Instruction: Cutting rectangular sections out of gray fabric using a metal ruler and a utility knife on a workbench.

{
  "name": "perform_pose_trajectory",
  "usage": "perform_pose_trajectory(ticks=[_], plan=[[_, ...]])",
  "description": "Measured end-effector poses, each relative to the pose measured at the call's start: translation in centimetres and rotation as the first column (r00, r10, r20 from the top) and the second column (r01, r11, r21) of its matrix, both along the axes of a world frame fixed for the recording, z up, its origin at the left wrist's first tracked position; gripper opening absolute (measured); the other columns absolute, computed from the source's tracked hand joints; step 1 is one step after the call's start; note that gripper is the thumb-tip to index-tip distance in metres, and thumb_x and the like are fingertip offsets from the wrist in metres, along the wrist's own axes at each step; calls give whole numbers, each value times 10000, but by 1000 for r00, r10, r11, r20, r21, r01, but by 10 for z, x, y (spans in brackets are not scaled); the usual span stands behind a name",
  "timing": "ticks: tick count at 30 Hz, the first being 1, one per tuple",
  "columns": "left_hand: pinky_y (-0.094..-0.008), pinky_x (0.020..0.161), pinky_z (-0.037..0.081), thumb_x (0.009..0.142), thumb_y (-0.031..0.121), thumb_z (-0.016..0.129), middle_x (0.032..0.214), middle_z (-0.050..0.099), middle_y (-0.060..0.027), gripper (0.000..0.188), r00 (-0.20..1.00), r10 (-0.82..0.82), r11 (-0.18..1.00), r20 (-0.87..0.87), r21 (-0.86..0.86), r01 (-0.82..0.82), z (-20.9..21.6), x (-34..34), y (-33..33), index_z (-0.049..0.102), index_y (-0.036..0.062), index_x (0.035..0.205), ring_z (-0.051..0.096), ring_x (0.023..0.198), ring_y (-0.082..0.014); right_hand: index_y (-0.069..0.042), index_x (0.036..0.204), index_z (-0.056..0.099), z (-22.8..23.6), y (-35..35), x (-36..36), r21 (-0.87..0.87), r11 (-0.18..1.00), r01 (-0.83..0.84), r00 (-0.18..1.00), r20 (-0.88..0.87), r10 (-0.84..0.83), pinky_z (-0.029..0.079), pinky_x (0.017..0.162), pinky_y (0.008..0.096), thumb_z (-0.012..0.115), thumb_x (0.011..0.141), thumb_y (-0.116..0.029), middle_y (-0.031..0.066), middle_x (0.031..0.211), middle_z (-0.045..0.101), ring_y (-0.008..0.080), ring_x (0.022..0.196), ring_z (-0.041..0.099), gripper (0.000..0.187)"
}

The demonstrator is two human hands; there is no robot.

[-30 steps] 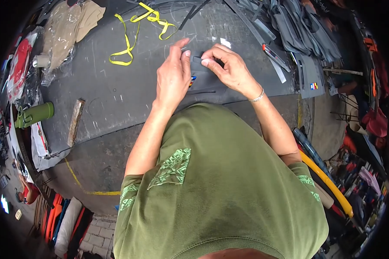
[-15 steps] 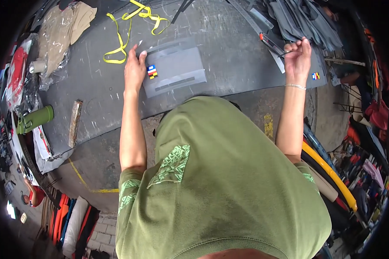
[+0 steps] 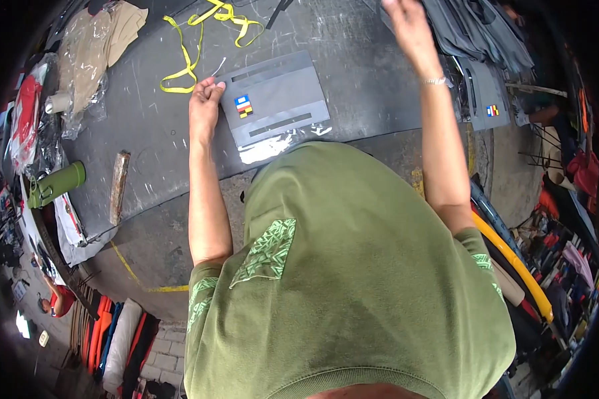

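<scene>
My left hand [image 3: 205,103] is at the far left corner of a flat grey panel [image 3: 279,93] with two long slots and a small multicoloured patch. Its fingers are pinched together, and a thin white strip [image 3: 220,65] pokes out by the fingertips; what exactly they grip is hidden. Shiny clear plastic [image 3: 266,149] shows along the panel's near edge. My right hand [image 3: 412,36] reaches to the far side of the table, fingers stretched out and partly cut off by the picture's upper edge. Nothing shows in it.
On the dark table [image 3: 153,153] lie a yellow strap [image 3: 186,70], a wooden stick [image 3: 119,186] and a green bottle [image 3: 56,183]. Plastic-wrapped beige pieces [image 3: 86,60] are at the far left. Grey pieces [image 3: 476,33] pile up at the far right, beside another patched panel [image 3: 482,100].
My right hand has moved away and to the left, and the thin dark tool no longer shows in it. My left fingers have closed. The panel has shifted slightly right, exposing shiny plastic nearer me.
</scene>
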State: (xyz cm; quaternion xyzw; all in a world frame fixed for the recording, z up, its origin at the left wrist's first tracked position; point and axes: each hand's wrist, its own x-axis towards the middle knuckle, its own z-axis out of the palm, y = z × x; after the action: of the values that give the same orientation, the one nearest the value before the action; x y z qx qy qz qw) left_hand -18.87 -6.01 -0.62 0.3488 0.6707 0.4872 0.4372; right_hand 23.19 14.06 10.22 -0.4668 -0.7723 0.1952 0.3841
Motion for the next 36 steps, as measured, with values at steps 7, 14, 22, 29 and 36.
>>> perform_pose_trajectory(ticks=[7, 14, 22, 29, 36], plan=[[-225, 822, 476, 1014, 153, 679, 1000, 684, 37, 258, 962, 26, 1000, 271, -7, -25, 5, -3, -11, 616, 77, 1252, 612, 890, -63, -61, 1358, 606, -13, -65, -65, -800, 563, -207, 974, -224, 40, 567, 831, 294, 685, 980, -442, 41, 1164, 691, 151, 961, 681, 543], [-248, 820, 484, 1040, 186, 638, 1047, 673, 54, 202, 915, -226, 973, 333, 41, 226, 73, 7, 21, 627, 134, 1235, 615, 948, -55, 54, 1487, 430, -65, -120, -77, -784, 555, -277, 880, -439, -181, 545, 776, 262, 761, 940, -296, 112, 1133, 689, 141, 943, 648, 729], [-362, 1099, 446, 968, 353, 715, 1443, 586, -171, 606, 869, -199, 945, -454, 145, 292, 110, 54, 84, 527, 26, 1443, 583, 1318, -281, -17, 1046, 641, -70, -204, -44, -824, 519, -228, 634, -530, -563, 580, 681, 293, 747, 959, -191, 71, 976, 701, 126, 806, 681, 221], [-614, 1205, 250, 1033, 361, 594, 1591, 402, -170, 516, 531, -158, 985, -832, -98, 140, 13, 51, 10, 515, 60, 1446, 309, 1513, -391, -58, 1101, 759, -90, -282, 36, -555, 733, 392, 880, -6, -475, 552, 695, 307, 763, 930, -240, 71, 879, 751, 144, 764, 695, 250], [-605, 1250, 130, 1094, 361, 441, 1613, 376, -158, 488, 472, -105, 993, -875, -64, 101, -10, 58, -19, 486, 80, 1491, 236, 1549, -392, -67, 1466, 502, -86, -261, 53, 24, 868, 496, 802, 371, -469, 315, 1178, 531, 812, 866, -361, 165, 1525, 481, 390, 1467, 374, 737]])
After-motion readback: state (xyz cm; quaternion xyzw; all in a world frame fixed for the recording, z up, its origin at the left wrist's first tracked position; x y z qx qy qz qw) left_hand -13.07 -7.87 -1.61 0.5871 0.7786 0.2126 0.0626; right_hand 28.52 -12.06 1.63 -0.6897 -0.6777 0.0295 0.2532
